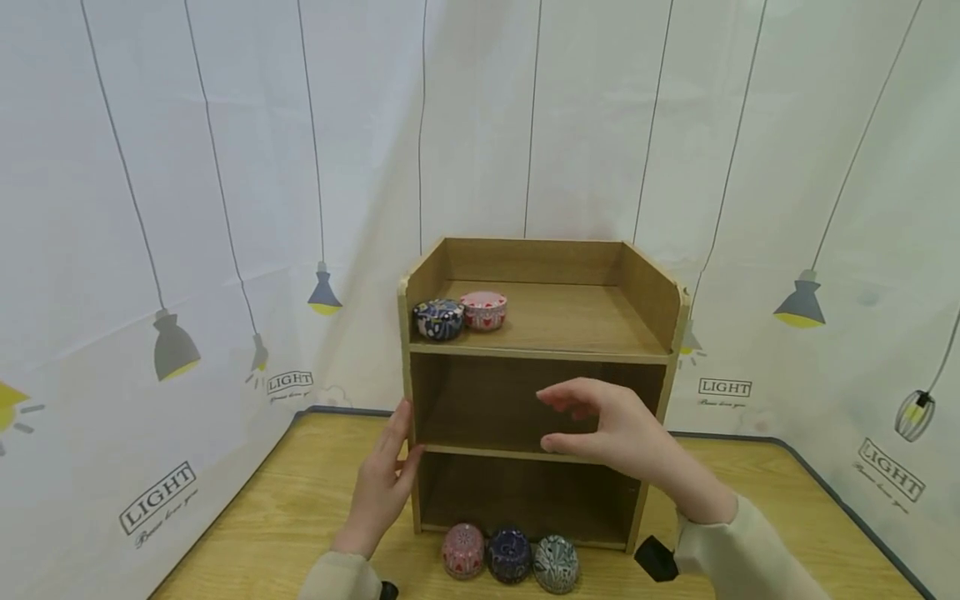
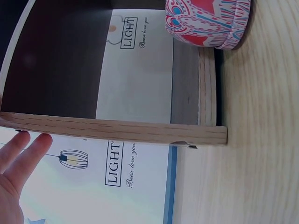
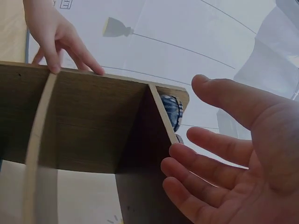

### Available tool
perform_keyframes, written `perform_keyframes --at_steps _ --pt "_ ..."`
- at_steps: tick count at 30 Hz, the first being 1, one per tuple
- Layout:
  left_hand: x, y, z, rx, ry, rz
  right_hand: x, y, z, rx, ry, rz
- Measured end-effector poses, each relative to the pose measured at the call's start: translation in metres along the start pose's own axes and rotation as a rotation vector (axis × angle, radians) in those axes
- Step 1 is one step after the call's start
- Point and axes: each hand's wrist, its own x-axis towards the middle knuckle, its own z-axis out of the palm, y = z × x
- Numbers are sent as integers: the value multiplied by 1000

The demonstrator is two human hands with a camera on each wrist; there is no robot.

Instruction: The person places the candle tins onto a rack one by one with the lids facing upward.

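A small wooden shelf (image 1: 540,353) with three levels stands on the table. My left hand (image 1: 382,483) rests with straight fingers against its left side, the thumb at the front edge by the middle board. My right hand (image 1: 611,421) hovers in front of the middle level, fingers spread and thumb apart, holding nothing. On the top level, at the left, sit a dark blue patterned tin (image 1: 438,320) and a pink-lidded tin with red hearts (image 1: 484,311). Before the shelf's base stand a pink tin (image 1: 463,551), a dark purple tin (image 1: 510,556) and a green-and-white tin (image 1: 557,564) in a row.
The wood-grain table (image 1: 285,492) extends on both sides of the shelf. Behind it hangs a white backdrop (image 1: 480,125) printed with lamps and lettering. A black wrist device (image 1: 657,558) shows by the right sleeve.
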Motion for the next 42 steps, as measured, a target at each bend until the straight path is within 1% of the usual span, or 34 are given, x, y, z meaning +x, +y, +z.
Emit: perform_keyframes --at_steps 6,9,15,18,22,32,37,42 --pt "-1 0 -1 1 5 -5 -11 6 12 38 -31 -19" --pt "-2 0 -1 1 9 -5 -17 9 17 58 -50 -14" --pt "-4 2 1 -3 10 7 -31 17 25 122 -90 35" --pt "-4 2 2 -2 8 5 -36 21 28 114 -95 36" --pt "-4 2 1 -3 9 4 -41 25 34 99 -89 31" --pt "-3 0 0 -3 3 0 -53 34 44 142 -120 76" --pt "-1 1 0 -13 7 16 -57 43 51 160 -136 90" --pt "0 1 -1 -7 6 20 -62 54 59 206 -174 142"
